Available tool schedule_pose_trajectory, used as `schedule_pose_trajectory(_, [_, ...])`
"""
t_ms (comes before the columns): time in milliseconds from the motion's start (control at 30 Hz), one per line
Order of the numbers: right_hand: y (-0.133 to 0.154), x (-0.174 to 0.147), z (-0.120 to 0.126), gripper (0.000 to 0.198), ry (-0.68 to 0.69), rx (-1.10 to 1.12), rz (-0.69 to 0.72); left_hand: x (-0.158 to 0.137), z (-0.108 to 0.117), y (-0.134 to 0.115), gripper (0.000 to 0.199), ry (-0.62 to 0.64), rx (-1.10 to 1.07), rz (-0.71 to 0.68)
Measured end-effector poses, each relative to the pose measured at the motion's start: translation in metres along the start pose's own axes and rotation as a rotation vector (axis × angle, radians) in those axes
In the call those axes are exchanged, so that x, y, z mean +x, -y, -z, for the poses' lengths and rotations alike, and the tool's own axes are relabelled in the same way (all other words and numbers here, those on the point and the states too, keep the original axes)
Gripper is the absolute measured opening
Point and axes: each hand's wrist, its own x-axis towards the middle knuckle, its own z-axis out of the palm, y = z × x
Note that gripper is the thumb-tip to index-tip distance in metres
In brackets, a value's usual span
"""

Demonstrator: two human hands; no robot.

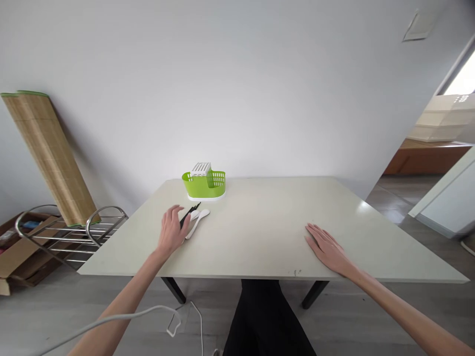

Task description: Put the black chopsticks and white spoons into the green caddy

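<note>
White table (pixel 252 227) by a plain wall (pixel 260 99), left hand's (pixel 171 230) fingers loosely spread, black chopsticks (pixel 188 214) unpinched between thumb and index, white spoons (pixel 203 213) just past the thumb. Right hand's (pixel 327 248) lying flat, nothing held.

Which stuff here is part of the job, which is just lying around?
Likely in use:
- black chopsticks and white spoons, by the left hand
- green basket with white slotted top

Likely just around:
- bamboo mat
- metal rack
- cardboard box
- white cable
</note>
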Motion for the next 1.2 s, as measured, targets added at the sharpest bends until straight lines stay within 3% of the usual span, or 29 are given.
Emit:
schedule_pose_trajectory(167, [0.003, -0.003, 0.002, 0.07, -0.006, 0.002, 0.007, 0.099, -0.014, -0.041, 0.055, 0.033, -0.012, -0.129])
schedule_pose_trajectory(267, [0.007, -0.005, 0.004, 0.07, -0.001, 0.011, -0.011, 0.145, -0.02, -0.042, 0.06, 0.082, 0.021, -0.155])
schedule_pose_trajectory(367, [0.009, -0.007, 0.007, 0.069, -0.009, 0.022, -0.018, 0.173, -0.027, -0.031, 0.067, 0.102, 0.031, -0.116])
schedule_pose_trajectory(500, [0.011, -0.009, 0.008, 0.068, -0.015, 0.023, -0.031, 0.177, -0.035, -0.016, 0.068, 0.074, -0.032, 0.023])
schedule_pose_trajectory(600, [0.011, -0.01, 0.009, 0.068, -0.009, 0.022, -0.035, 0.167, -0.041, -0.011, 0.07, 0.123, -0.053, 0.081])
schedule_pose_trajectory(800, [0.012, -0.012, 0.011, 0.067, -0.02, 0.022, -0.04, 0.178, -0.041, -0.011, 0.073, 0.087, -0.006, 0.005])
schedule_pose_trajectory(1033, [0.012, -0.014, 0.011, 0.067, -0.004, 0.022, -0.042, 0.199, -0.047, -0.015, 0.079, 0.219, 0.001, 0.012])
schedule_pose_trajectory(1100, [0.012, -0.014, 0.01, 0.068, -0.008, 0.022, -0.039, 0.196, -0.05, -0.018, 0.081, 0.198, -0.022, 0.021])
schedule_pose_trajectory(1200, [0.011, -0.015, 0.01, 0.068, -0.011, 0.021, -0.034, 0.187, -0.05, -0.018, 0.077, 0.07, -0.063, 0.061])
